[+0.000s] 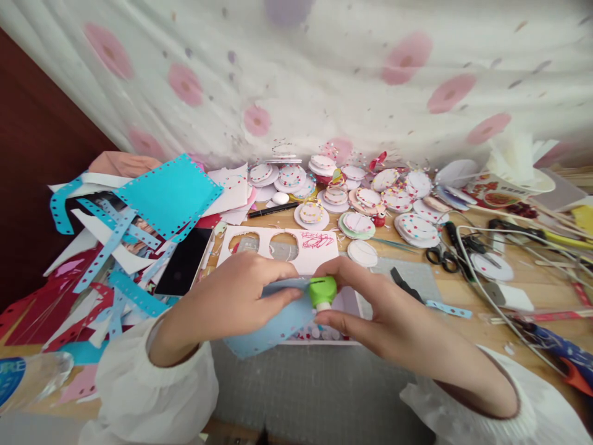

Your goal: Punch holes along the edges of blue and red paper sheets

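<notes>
Light blue paper (273, 327) is pinched between the thumb and fingers of my left hand (245, 296), over a shallow white box (349, 306). Small punched-out dots lie in the box below the paper. A green hole punch (323, 290) with a white lower part is gripped by my right hand (365, 296), thumb below and fingers on top. The punch touches the right edge of the paper.
Paper scraps with punched holes (171, 191) and a black phone (185, 262) are at left. Many round paper pieces (311, 213) fill the back. Scissors (442, 258), a white cable and a charger (509, 296) lie right. A grey cutting mat (306, 395) is in front.
</notes>
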`<state>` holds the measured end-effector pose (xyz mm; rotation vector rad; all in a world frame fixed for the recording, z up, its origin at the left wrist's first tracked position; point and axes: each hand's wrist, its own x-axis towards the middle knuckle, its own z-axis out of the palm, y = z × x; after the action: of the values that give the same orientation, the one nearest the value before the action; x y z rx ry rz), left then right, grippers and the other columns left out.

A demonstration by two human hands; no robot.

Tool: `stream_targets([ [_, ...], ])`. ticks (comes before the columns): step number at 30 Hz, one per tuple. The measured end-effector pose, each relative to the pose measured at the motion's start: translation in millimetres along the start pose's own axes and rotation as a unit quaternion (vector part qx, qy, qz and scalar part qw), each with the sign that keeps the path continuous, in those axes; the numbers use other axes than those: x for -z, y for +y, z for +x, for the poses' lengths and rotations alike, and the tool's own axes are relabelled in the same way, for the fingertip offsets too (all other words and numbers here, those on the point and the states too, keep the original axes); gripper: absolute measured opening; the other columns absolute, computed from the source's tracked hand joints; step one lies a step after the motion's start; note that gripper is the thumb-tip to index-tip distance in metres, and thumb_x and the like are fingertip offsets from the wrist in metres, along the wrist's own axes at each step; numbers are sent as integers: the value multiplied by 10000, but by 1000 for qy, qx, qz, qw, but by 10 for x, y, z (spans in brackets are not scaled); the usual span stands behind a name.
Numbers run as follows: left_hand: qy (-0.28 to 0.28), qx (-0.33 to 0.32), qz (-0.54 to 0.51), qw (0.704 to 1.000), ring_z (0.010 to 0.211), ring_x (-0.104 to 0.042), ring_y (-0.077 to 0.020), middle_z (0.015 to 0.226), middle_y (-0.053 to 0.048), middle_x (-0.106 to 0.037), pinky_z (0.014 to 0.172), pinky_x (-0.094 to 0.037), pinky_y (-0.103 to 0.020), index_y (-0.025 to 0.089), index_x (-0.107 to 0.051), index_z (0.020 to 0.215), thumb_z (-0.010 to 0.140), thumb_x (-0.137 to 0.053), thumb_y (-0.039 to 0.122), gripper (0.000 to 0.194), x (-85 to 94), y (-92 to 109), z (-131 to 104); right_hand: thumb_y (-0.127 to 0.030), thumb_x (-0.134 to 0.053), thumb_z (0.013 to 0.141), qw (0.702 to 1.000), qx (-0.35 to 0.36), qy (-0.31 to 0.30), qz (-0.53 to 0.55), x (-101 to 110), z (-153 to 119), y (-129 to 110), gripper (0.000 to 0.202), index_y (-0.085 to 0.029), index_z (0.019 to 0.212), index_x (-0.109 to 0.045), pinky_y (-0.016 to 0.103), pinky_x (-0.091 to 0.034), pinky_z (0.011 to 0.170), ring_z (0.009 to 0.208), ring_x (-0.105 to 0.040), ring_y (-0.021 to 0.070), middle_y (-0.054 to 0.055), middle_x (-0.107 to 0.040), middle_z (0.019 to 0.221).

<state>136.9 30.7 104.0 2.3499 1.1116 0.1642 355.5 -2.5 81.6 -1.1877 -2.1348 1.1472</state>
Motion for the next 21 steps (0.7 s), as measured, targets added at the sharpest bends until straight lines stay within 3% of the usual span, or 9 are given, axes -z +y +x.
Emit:
stream_targets([
  [6,-52,-32,20,998,827,-621,-174,901,-4,-687,722,-396,-271,211,-652,933,936,-477,291,193,-43,-11,7,-239,-675,815,1000,10,-1,-19,-44,22,-14,295,-257,1079,-545,222,-427,780,910,-588,129,-30,-649,1003],
  [16,-41,45,-37,997,812,-597,-169,889,29,-614,747,-398,-284,243,-495,980,938,-460,283,68,-40,37,4,-245,-691,783,998,-5,43,-40,-74,46,3,239,-247,1004,-599,214,-434,683,775,-585,119,-39,-660,872],
  [21,-31,21,-47,998,830,-569,-165,897,25,-568,728,-382,-286,245,-450,991,958,-394,245,65,-43,47,-15,-275,-698,783,998,1,38,-41,-79,58,19,245,-240,1002,-595,216,-426,654,741,-570,116,-38,-651,855],
])
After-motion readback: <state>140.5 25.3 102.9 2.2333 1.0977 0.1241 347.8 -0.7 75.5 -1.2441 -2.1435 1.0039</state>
